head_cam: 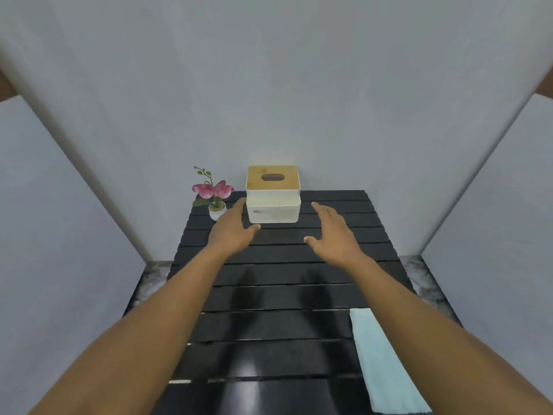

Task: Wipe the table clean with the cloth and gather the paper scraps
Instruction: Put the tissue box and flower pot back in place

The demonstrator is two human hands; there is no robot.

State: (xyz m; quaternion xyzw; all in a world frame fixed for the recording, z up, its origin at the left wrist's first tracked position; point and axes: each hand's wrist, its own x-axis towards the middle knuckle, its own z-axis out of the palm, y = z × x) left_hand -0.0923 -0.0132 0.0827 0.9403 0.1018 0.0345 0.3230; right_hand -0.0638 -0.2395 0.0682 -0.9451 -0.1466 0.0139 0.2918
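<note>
A folded light-blue cloth [383, 363] lies on the black slatted table [269, 295] at the near right, partly under my right forearm. Both arms stretch forward over the table. My left hand [233, 226] is open, its fingers straight, just left of a white tissue box with a wooden lid [273, 193]; whether the fingertips touch the box I cannot tell. My right hand [332, 232] is open too, hovering a little to the right of the box and in front of it. I see no paper scraps.
A small white pot with a pink orchid [214, 193] stands at the far left corner, beside the box. Grey walls close in behind and on both sides. Marbled floor [155, 274] shows beside the table.
</note>
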